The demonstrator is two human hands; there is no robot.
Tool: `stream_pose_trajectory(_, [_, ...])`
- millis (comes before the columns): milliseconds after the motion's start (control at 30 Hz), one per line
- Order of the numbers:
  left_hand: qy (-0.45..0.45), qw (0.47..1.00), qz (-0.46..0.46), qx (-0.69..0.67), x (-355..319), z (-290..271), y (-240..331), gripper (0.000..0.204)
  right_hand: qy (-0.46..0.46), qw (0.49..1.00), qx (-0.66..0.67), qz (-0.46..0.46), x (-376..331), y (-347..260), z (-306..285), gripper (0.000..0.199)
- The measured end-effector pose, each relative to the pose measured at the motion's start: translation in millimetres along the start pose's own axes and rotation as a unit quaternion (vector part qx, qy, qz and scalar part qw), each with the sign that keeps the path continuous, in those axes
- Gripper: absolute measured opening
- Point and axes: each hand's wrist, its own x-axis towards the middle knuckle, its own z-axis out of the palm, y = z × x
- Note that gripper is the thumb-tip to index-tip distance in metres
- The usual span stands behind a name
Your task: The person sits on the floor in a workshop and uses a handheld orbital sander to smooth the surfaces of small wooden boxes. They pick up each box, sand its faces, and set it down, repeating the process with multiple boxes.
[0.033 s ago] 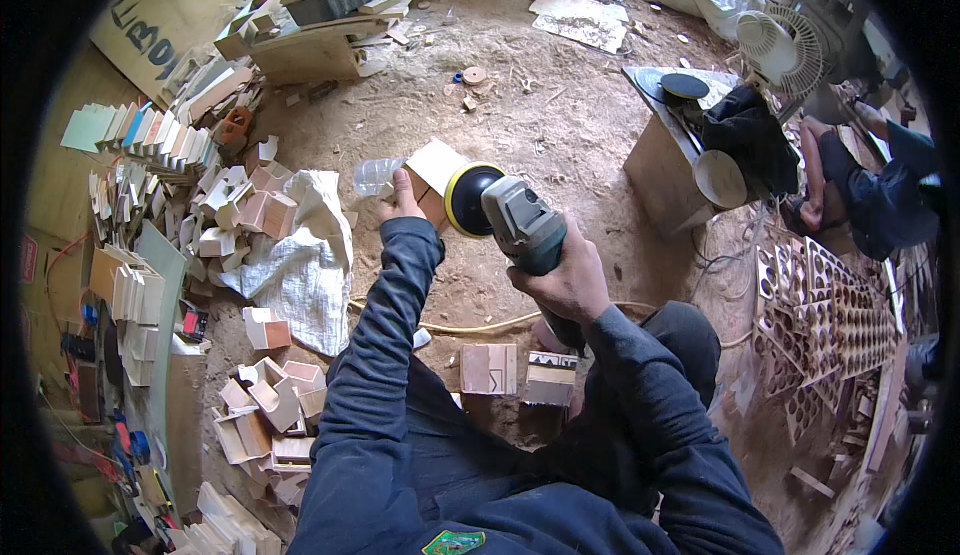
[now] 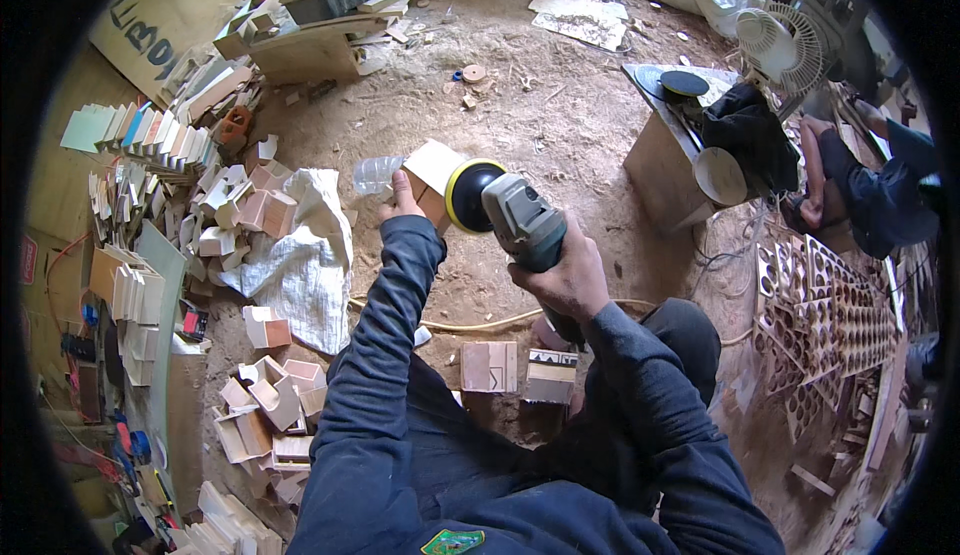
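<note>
My left hand (image 2: 403, 201) is shut on a small pale wooden box piece (image 2: 432, 163) and holds it up in front of me. A grey handheld sander (image 2: 524, 221) sits in my right hand (image 2: 566, 273), which grips its body. The sander's round black pad with a yellow rim (image 2: 463, 196) touches the right side of the wooden piece. Both dark blue sleeves rise from the lower edge. I am low over a dusty dirt floor.
Heaps of similar wooden pieces (image 2: 250, 210) and a white sack (image 2: 305, 255) lie to my left. Two wooden blocks (image 2: 490, 366) sit by my knees. A wooden stand (image 2: 665, 160), a fan (image 2: 783, 41), another person (image 2: 880, 190) and cut-out lattice panels (image 2: 830, 325) are at right.
</note>
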Motion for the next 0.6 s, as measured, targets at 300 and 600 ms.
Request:
stream_pose_trajectory(300, [-0.034, 0.998, -0.047, -0.019, 11, 0, -1, 0.093, 0.02, 0.999, 0.045, -0.02, 16, 4, -13, 0.067])
stream_pose_trajectory(600, [-0.058, 0.986, 0.109, -0.116, -8, 0, 11, 0.062, 0.016, 0.994, -0.031, 0.108, 27, 12, -10, 0.056])
